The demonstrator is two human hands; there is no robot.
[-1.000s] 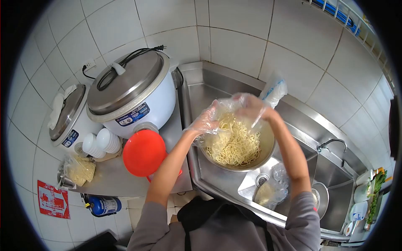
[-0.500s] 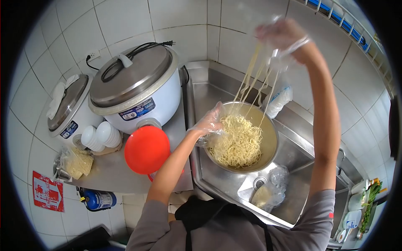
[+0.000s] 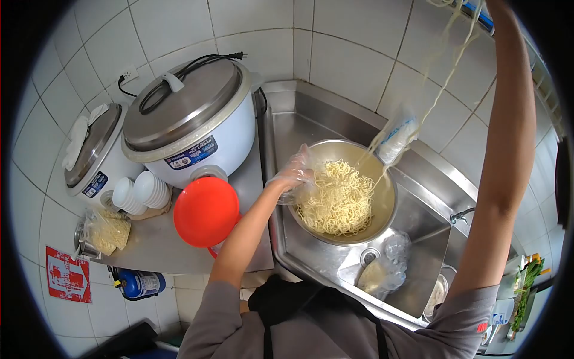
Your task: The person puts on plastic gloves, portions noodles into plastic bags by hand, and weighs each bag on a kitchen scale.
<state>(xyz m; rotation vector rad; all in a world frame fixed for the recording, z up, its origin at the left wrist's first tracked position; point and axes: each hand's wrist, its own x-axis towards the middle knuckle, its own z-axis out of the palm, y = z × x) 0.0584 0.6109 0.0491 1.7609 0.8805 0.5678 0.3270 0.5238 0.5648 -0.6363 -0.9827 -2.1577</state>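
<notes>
The noodles (image 3: 338,203) lie heaped in a bowl (image 3: 385,200), just beside the left hand (image 3: 295,172), its plastic-gloved grip at the bowl's left rim; whether its fingers are closed is unclear. The right forearm (image 3: 508,125) reaches up, the right grip out of view, more noodles hanging nearby. Beyond, the large cooker's (image 3: 230,128) blue label (image 3: 191,153) seems to read "RICE COOKER".

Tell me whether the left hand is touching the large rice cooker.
Apart. The head view shows bare steel of the sink between the left hand and the large rice cooker.
</notes>
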